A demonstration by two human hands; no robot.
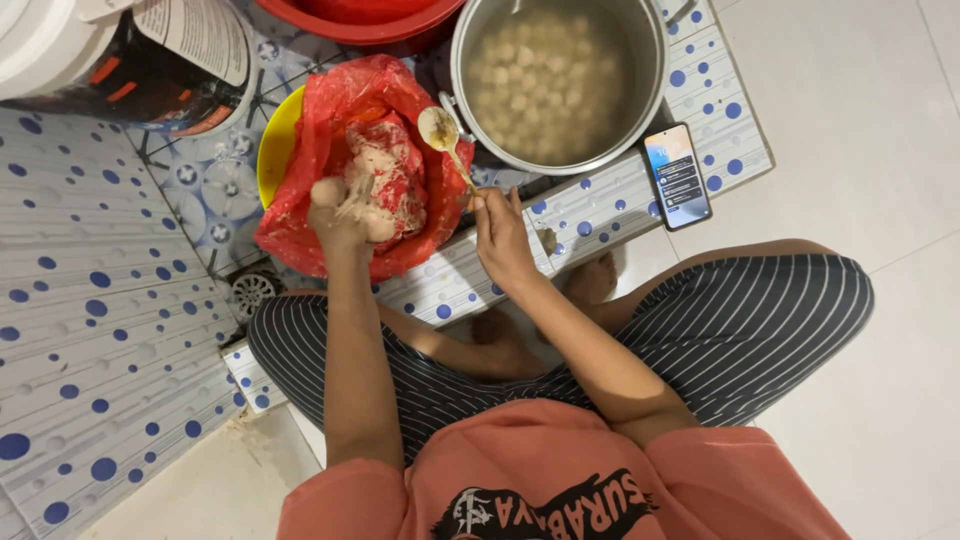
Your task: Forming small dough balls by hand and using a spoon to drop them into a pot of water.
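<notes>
1. Pale round paste ball (327,190) squeezed up from sticky pink meat paste (385,180) by left hand (345,218), in red plastic bag (300,215).
2. Metal spoon (445,140) gripped by right hand (500,235), bowl beside ball.
3. Next, prob.: ball scooped off, careful lift to steel pot w/ floating balls (555,80).

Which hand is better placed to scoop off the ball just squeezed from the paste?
Right, probably. The right hand holds the spoon, its bowl hanging just right of the ball. The left hand is buried in the paste, squeezing the ball out between its fingers.
</notes>
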